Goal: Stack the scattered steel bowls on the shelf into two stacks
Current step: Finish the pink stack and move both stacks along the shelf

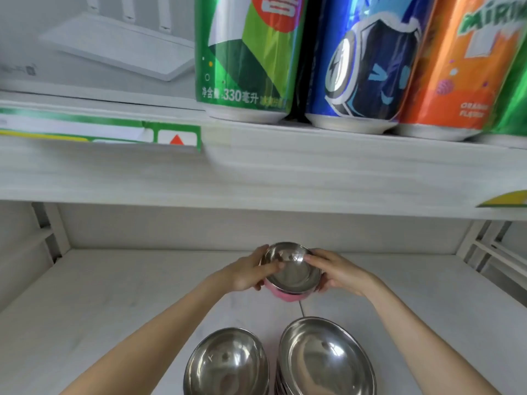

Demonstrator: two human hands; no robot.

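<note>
A small steel bowl with a pink outer wall is held at the middle of the white lower shelf. My left hand grips its left rim and my right hand grips its right rim. The bowl tilts toward me; whether it touches the shelf I cannot tell. Near the front edge stands one steel bowl on the left. Beside it on the right is a stack of steel bowls, its lower rims showing along the left side.
The upper shelf board hangs low over the work area. On it stand a green can, a blue can and an orange can. A white box sits at the upper left. Shelf brackets flank the right side.
</note>
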